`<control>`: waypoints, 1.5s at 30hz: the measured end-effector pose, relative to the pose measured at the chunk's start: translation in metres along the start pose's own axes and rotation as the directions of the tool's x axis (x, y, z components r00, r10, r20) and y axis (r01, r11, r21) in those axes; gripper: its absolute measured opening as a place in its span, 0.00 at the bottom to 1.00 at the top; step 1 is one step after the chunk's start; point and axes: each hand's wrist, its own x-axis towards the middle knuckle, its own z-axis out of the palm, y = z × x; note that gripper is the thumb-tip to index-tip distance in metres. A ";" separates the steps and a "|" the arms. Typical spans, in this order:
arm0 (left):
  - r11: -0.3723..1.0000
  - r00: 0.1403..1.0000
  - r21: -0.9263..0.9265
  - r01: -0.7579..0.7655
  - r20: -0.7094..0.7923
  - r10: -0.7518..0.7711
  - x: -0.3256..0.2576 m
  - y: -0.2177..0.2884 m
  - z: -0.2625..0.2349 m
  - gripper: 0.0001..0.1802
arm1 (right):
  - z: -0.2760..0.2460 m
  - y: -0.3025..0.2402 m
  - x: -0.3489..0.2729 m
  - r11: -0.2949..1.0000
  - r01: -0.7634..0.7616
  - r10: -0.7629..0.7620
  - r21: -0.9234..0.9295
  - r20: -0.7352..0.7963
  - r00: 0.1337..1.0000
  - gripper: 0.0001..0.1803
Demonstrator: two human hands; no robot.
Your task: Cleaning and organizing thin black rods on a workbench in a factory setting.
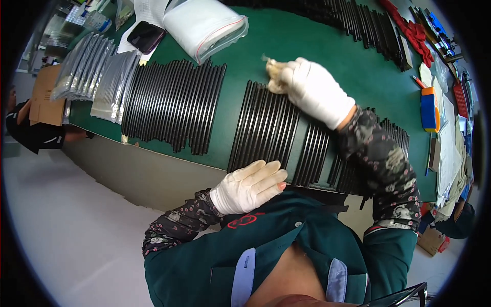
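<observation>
A row of thin black rods lies side by side on the green table before me. At their near ends rests my left hand in a white glove, fingers stretched out and holding nothing. My right hand, also gloved, is closed on a crumpled cream cloth at the far ends of the same row. Just to the right is a narrower group of black rods. More rods farther right are partly hidden under my right forearm.
A wide row of black rods lies left, beside plastic-wrapped packs. Behind are a phone and a white plastic bag. More rods, a red cloth and a blue-orange object lie right. Another person is far left.
</observation>
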 end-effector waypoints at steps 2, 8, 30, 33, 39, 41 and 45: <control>1.000 1.000 0.012 -0.014 0.006 0.014 -0.006 -0.002 0.004 0.12 | -0.013 -0.014 -0.001 0.987 -0.088 0.059 0.135 0.206 0.977 0.06; 1.000 1.000 0.008 0.008 -0.006 -0.008 -0.001 0.003 0.001 0.07 | 0.005 -0.044 -0.005 0.833 -0.288 0.071 0.473 0.424 0.903 0.05; 1.000 0.996 0.023 -0.003 0.089 0.001 -0.005 0.000 0.002 0.10 | 0.020 -0.004 0.021 0.997 -0.073 0.073 -0.001 0.019 0.997 0.09; 1.000 0.998 0.014 0.007 0.055 -0.008 -0.008 -0.001 0.004 0.09 | 0.018 -0.038 0.016 0.987 0.054 -0.066 0.154 0.072 0.995 0.12; 1.000 0.997 0.026 0.004 0.073 -0.006 0.001 0.004 0.000 0.07 | 0.017 -0.005 0.016 0.986 -0.163 0.165 -0.029 0.115 0.980 0.07; 0.999 0.998 0.039 -0.013 0.057 0.011 0.001 0.002 0.000 0.07 | -0.007 0.015 0.006 0.946 -0.321 0.319 0.043 0.058 0.946 0.09; 0.995 0.998 0.084 0.052 0.034 -0.055 0.003 0.009 -0.003 0.07 | -0.046 0.016 -0.019 0.960 -0.279 0.280 0.029 -0.013 0.960 0.07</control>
